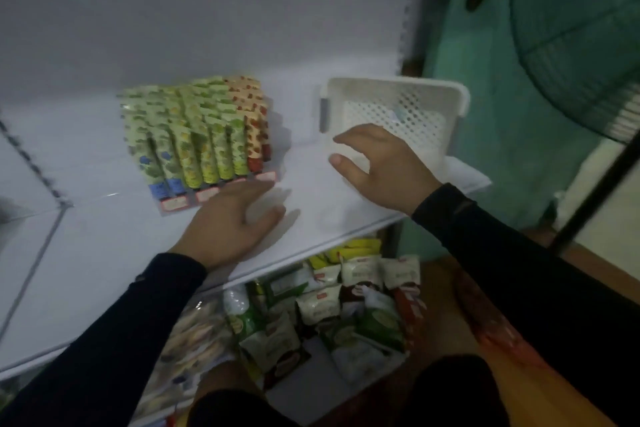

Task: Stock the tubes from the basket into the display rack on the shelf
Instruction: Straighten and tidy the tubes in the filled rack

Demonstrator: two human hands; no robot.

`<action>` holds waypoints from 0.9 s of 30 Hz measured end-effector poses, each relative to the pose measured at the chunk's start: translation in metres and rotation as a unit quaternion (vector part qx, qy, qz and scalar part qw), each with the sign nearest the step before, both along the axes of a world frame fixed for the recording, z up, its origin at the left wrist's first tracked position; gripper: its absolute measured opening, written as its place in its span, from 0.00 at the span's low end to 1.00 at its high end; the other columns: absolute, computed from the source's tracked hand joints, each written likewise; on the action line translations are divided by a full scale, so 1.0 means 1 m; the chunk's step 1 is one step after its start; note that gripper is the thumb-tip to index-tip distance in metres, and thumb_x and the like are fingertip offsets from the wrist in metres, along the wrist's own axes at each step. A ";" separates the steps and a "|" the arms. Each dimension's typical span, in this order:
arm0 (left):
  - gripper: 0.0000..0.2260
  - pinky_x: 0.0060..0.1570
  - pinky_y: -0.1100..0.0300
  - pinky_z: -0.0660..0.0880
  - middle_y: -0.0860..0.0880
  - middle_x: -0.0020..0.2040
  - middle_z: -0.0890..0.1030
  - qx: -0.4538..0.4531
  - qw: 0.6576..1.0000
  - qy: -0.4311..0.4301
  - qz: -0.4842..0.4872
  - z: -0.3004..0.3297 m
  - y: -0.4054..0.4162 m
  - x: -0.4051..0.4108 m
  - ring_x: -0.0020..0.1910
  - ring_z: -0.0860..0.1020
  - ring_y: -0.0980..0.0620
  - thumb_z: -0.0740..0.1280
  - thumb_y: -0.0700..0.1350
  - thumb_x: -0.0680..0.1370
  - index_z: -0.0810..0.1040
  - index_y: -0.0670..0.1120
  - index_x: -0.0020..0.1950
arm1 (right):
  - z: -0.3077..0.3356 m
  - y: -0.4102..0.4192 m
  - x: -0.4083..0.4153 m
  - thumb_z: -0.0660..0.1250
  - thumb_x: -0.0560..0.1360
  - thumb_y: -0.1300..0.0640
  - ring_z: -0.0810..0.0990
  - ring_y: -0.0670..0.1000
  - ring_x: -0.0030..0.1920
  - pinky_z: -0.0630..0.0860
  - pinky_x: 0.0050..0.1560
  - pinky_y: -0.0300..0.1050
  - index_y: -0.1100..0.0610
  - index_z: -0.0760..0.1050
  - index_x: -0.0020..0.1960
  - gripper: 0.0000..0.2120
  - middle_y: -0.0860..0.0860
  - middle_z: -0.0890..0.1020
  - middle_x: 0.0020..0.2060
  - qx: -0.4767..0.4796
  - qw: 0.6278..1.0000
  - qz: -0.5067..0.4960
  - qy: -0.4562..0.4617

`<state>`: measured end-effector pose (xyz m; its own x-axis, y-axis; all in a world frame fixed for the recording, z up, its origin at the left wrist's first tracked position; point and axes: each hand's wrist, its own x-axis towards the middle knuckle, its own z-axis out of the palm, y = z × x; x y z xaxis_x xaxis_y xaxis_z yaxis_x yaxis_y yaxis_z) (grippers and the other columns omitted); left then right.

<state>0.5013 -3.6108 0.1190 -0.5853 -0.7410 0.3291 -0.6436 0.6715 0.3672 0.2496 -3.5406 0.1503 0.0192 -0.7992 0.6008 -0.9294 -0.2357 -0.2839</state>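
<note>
**Both hands over the shelf, rack full, basket near-empty**

Nearest the camera, below both forearms in dark sleeves, a lower shelf holds a heap of snack packets (346, 308), too jumbled to count. Above them runs the white shelf (104, 253).

The left hand (235, 218) lies palm-down on the shelf with fingers spread and relaxed, holding nothing. Just beyond its fingertips stands the clear display rack (214, 192), filled with tubes (197, 135) in roughly seven columns, several rows deep: mostly green-patterned, the two leftmost front ones blue-capped, the rightmost column red-patterned. The exact number is lost in blur.

The right hand (377, 166) hovers with fingers loosely curved and apart, thumb out, gripping nothing, at the near edge of the one white perforated basket (446, 94). One small pale item (398, 113) seems to remain inside; what it is cannot be told. Beyond the right hand, past the basket, stand a teal wall and a fan (581, 35).
</note>
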 end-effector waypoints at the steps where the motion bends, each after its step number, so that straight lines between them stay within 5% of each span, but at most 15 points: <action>1: 0.31 0.68 0.57 0.64 0.51 0.70 0.74 -0.006 1.000 -0.005 -0.021 0.003 0.005 -0.013 0.69 0.70 0.51 0.58 0.68 0.75 0.72 0.51 0.72 | -0.003 0.016 -0.009 0.65 0.79 0.48 0.76 0.53 0.62 0.68 0.64 0.41 0.59 0.78 0.64 0.19 0.56 0.79 0.60 0.013 1.000 -0.016 0.003; 8: 0.28 0.67 0.62 0.59 0.49 0.71 0.73 -0.052 0.987 -0.014 -0.150 0.006 0.051 -0.111 0.70 0.69 0.50 0.61 0.65 0.77 0.72 0.50 0.72 | -0.032 0.135 -0.070 0.67 0.78 0.50 0.77 0.57 0.62 0.73 0.63 0.50 0.63 0.78 0.62 0.20 0.61 0.79 0.58 0.017 0.989 -0.144 -0.004; 14: 0.29 0.66 0.66 0.56 0.49 0.73 0.71 -0.027 0.972 -0.032 -0.233 -0.003 0.088 -0.175 0.72 0.66 0.50 0.61 0.62 0.76 0.71 0.49 0.73 | -0.054 0.209 -0.108 0.65 0.78 0.48 0.76 0.57 0.62 0.70 0.65 0.45 0.61 0.76 0.65 0.22 0.60 0.78 0.60 0.063 0.972 -0.226 -0.016; 21: 0.34 0.71 0.53 0.62 0.44 0.73 0.70 -0.009 0.938 -0.099 -0.331 -0.030 0.130 -0.242 0.72 0.67 0.46 0.58 0.67 0.75 0.69 0.46 0.74 | -0.072 0.287 -0.128 0.64 0.79 0.46 0.77 0.55 0.61 0.72 0.63 0.45 0.60 0.75 0.67 0.23 0.58 0.76 0.62 0.096 0.942 -0.319 -0.039; 27: 0.33 0.67 0.57 0.62 0.42 0.70 0.73 0.001 0.894 -0.112 -0.433 -0.065 0.176 -0.297 0.69 0.69 0.44 0.59 0.66 0.76 0.71 0.44 0.72 | -0.087 0.371 -0.121 0.62 0.80 0.44 0.76 0.55 0.60 0.73 0.61 0.47 0.56 0.72 0.69 0.23 0.57 0.75 0.63 0.130 0.888 -0.438 -0.049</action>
<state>0.2047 -3.4346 0.0540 -0.9913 0.0226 0.1297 0.0605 0.9532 0.2963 0.1289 -3.1692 0.0631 -0.7209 -0.5939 0.3573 -0.6915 0.6510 -0.3131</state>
